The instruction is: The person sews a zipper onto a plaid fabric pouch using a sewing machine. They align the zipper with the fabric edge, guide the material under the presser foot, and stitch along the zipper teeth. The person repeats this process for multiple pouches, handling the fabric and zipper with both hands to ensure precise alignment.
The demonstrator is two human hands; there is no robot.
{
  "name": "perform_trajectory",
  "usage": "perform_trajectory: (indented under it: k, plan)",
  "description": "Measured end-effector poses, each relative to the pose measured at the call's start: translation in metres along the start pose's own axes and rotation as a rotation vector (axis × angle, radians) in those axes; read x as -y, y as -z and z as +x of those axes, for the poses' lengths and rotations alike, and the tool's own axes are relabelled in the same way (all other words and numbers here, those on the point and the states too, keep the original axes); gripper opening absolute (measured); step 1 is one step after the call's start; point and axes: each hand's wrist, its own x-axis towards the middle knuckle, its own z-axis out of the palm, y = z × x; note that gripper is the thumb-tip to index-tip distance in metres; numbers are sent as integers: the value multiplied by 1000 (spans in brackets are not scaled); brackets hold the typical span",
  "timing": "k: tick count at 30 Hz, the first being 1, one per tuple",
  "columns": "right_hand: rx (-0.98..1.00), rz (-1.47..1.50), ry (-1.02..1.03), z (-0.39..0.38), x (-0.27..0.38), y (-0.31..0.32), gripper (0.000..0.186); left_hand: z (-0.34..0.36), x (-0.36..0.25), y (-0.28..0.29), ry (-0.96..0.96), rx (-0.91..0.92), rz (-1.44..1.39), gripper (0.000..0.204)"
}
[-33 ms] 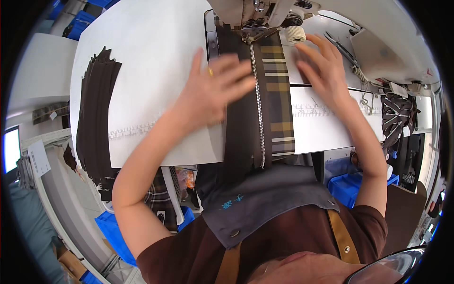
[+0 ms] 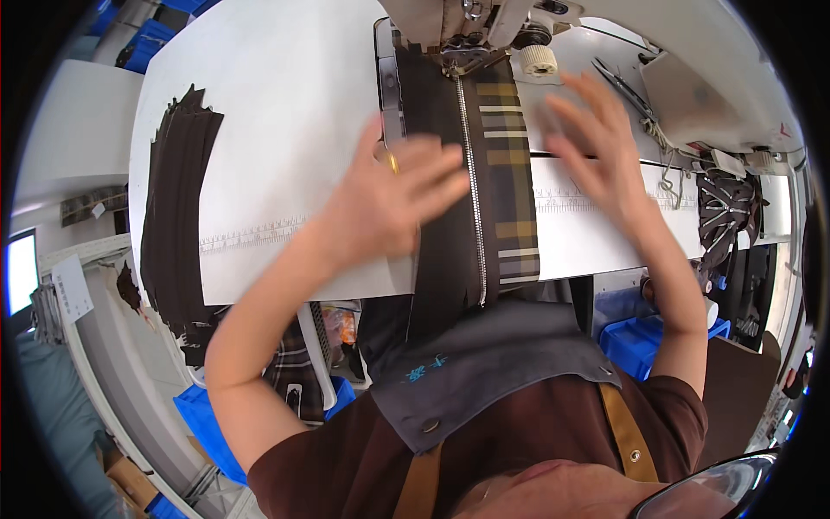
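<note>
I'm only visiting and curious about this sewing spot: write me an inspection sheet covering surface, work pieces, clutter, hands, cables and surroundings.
Surface: white table, with ruler marks across it.
Work pieces: zipper between dark cloth and plaid cloth, its far end at the sewing machine.
Clutter: dark strips piled at the table's left; metal tool at the right.
Hands: both blurred, fingers apart, nothing seen held. Left hand, ringed, reaches over the dark cloth, contact unclear; right hand is right of the plaid cloth.
Cables: thin looped wire or cord at the right; no other clearly seen.
Surroundings: blue bins below table level; lit screen far left.
</note>
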Motion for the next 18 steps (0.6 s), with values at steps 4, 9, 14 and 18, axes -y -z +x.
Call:
perform_trajectory:
  k: [4, 9, 14, 18]
  plan:
    - [398, 366, 220, -58, 69, 26, 57, -37, -80, 1, 207, -106, -86, 40]
    - [152, 122, 173, -87, 102, -12, 46, -50, -100, -16, 509, -245, -417, 35]
    - [85, 255, 144, -81, 101, -10, 48, -45, -94, -17, 424, -313, -335, 34]
    - [139, 243, 123, -77, 108, -7, 43, -46, -94, -19, 406, -331, -316, 33]
